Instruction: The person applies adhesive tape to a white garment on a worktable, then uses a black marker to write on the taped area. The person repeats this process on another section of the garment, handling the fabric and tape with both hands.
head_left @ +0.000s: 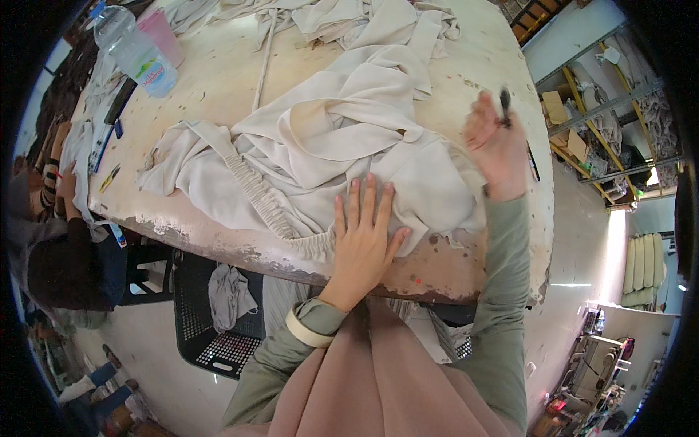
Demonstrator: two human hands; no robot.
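A cream-coloured garment (320, 138) of soft cloth lies crumpled across the worn table, with a gathered elastic band (255, 189) running through its left part. My left hand (364, 240) rests on the garment near the table's front edge, fingers stretched out and palm down. To the right of the cloth, my right hand (497, 149) is raised and smeared by motion. Its fingers are closed round a small dark tool (505, 107), too blurred to name, whose dark end sticks up.
A clear plastic bottle (138, 54) and a pink cup (162, 36) stand at the far left. Yellow snips (109, 178) lie at the left edge, near a co-worker's arm (67, 182). More cream cloth (357, 22) covers the back. Below the table sits a black crate (193, 342).
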